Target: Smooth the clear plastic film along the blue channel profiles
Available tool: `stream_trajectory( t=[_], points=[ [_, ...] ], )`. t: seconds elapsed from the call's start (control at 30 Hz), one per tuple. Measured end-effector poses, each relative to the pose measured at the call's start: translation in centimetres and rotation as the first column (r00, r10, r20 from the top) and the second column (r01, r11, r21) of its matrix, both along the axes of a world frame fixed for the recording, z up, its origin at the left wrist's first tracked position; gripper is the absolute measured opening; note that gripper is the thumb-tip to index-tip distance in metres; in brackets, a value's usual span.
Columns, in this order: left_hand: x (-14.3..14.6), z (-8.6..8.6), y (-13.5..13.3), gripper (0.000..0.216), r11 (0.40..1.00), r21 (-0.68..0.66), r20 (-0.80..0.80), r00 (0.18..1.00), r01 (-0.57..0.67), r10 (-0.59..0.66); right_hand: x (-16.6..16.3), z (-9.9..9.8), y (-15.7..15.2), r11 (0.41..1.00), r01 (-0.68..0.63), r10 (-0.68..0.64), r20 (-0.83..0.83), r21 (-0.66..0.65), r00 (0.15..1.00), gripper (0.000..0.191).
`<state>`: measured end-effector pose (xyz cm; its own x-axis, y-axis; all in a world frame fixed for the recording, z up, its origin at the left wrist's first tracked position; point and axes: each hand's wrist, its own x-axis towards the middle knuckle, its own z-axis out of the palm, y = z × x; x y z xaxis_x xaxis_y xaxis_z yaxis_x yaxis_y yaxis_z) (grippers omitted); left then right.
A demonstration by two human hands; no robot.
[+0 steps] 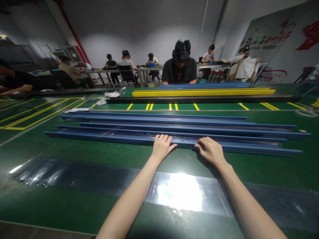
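Several long blue strips [174, 131] lie side by side across the green surface [74, 149] in front of me. My left hand [161, 146] rests on the nearest blue strip [99, 136], fingers stretched flat over its edge. My right hand [210, 150] lies on the same strip a little to the right, fingers curled down onto it. A long clear plastic sleeve [181, 192] lies flat under my forearms, nearer to me than the strips, shining under the light.
Yellow strips [203, 93], more blue strips [204, 85] and a black strip [199, 99] lie farther back. A person in black [179, 69] sits opposite. Other people sit at tables behind. Yellow floor lines [37, 113] run at left.
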<state>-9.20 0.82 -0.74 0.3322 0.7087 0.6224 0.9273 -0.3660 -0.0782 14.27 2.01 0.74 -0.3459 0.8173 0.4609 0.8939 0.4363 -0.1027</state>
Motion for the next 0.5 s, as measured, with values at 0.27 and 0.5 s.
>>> stream_trajectory(
  t=[0.27, 0.5],
  points=[
    [-0.09, -0.09, 0.03, 0.033, 0.999, -0.013, 0.021, 0.999, 0.038, -0.038, -0.29, -0.79, -0.21, 1.0, -0.023, 0.023, -0.017, 0.007, 1.0, 0.021],
    [-0.11, -0.04, -0.03, 0.032, 0.998, -0.038, 0.044, 0.998, 0.044, -0.043, -0.45, -0.96, -0.33, 0.999, -0.036, 0.036, 0.058, -0.012, 0.998, 0.025]
  ],
)
